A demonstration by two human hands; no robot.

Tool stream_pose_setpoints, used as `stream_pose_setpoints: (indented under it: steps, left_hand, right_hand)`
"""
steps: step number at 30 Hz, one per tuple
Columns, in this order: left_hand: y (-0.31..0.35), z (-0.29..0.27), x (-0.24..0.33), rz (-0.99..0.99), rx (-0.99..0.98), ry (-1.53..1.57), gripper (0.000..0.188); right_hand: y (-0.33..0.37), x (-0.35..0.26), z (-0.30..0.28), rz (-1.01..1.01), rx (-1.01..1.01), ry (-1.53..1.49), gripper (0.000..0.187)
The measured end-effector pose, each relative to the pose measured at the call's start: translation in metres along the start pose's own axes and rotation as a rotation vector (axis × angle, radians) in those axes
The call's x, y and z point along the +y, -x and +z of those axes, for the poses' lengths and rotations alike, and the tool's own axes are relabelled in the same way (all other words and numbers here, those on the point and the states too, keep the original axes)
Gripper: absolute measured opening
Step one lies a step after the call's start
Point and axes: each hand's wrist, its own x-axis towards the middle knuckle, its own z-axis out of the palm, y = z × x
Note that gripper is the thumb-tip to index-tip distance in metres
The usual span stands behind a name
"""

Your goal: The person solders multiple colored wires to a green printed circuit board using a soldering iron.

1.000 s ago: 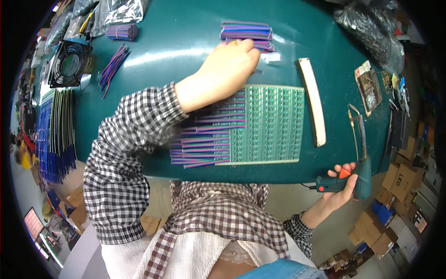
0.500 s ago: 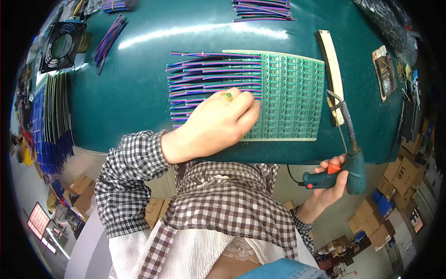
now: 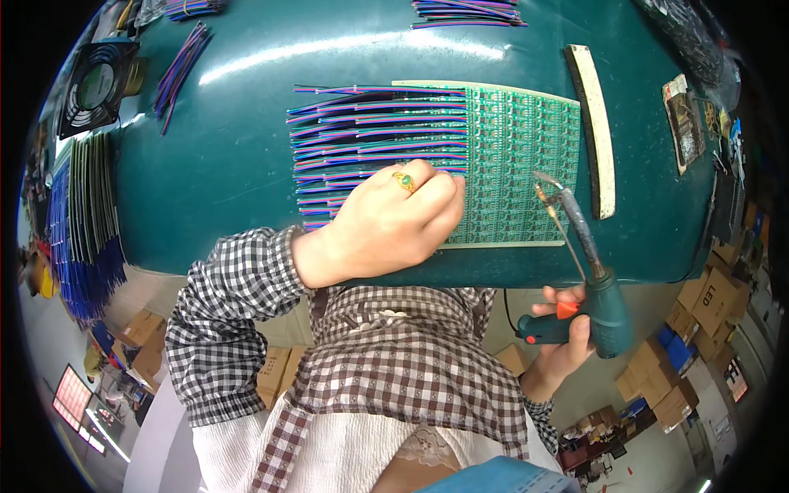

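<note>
A green circuit board panel (image 3: 522, 164) lies on the table in front of me, with rows of small parts. Bundled blue, pink and black wires (image 3: 370, 123) run from its left half out past its left edge. My left hand (image 3: 390, 218), wearing a green-stoned ring, rests over the lower wires, fingers closed in a pinch by the board's middle; what they hold is hidden. Held in my right hand (image 3: 569, 333) is a dark green soldering gun (image 3: 610, 316) with a red trigger. Its bent tip and thin feed tube hover over the board's right part.
A pale, dark-sided strip (image 3: 593, 131) lies right of the board. More wire bundles (image 3: 468, 12) sit at the far edge. A black fan (image 3: 99, 86) and a stack of wired boards (image 3: 86, 222) occupy the left. A brownish block (image 3: 684, 123) lies far right; cartons (image 3: 715, 300) stand below.
The soldering gun has swung left, its tip moving from beside the pale strip to over the board. My left hand stays closed at nearly the same place on the wires.
</note>
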Motion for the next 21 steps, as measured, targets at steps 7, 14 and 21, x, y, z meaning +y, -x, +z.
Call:
stream_pose_setpoints:
  steps: [7, 14, 21]
  left_hand:
    - [0.002, 0.001, 0.0, -0.016, 0.016, 0.014, 0.036]
    - [-0.001, -0.003, 0.0, -0.034, -0.016, 0.043, 0.034]
    - [-0.001, -0.004, 0.0, -0.042, -0.028, 0.06, 0.034]
  right_hand:
    - [0.013, 0.002, 0.01, 0.024, -0.138, 0.08, 0.039]
    - [0.015, 0.006, 0.012, -0.013, -0.242, 0.199, 0.034]
    - [0.017, 0.004, 0.016, 0.068, -0.253, 0.309, 0.029]
